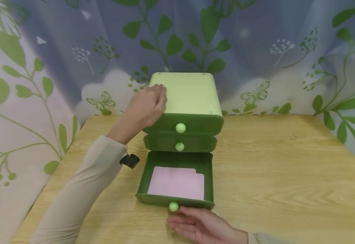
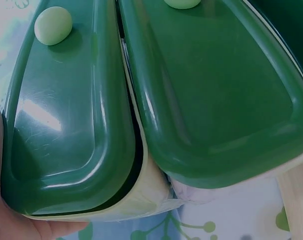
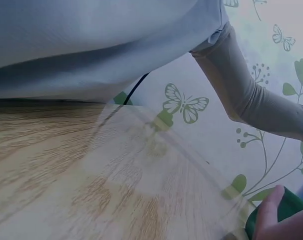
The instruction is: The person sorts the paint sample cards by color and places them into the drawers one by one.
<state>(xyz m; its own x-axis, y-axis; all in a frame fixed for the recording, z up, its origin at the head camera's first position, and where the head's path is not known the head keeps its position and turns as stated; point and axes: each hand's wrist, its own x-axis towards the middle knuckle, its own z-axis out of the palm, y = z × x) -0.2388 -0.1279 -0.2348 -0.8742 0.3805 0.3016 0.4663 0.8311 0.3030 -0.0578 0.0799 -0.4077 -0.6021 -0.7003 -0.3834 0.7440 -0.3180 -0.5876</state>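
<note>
A small light-green drawer cabinet [image 1: 192, 91] with dark green drawers stands on the table. My left hand [image 1: 151, 103] grips its upper left edge; in the left wrist view that hand [image 2: 11, 220] wraps around the corner beside the top drawer [image 2: 56, 125]. The bottom drawer [image 1: 143, 179] is pulled out, and a flat pink card [image 1: 177, 183] with a stepped corner lies in it. Just below its round knob [image 1: 173, 206] is my right hand [image 1: 208, 225], fingers loosely bent, the uppermost fingertip right at the drawer front. The right wrist view shows fingers [image 3: 269, 212] against the green drawer front [image 3: 289, 205].
The middle drawer [image 1: 162, 143], with a round knob, sits beneath the top one. The cabinet stands near the back of the wooden table [image 1: 287, 169]. Behind hangs a curtain [image 1: 250, 61] printed with leaves and butterflies. A black strap [image 1: 130, 160] hangs by the left sleeve.
</note>
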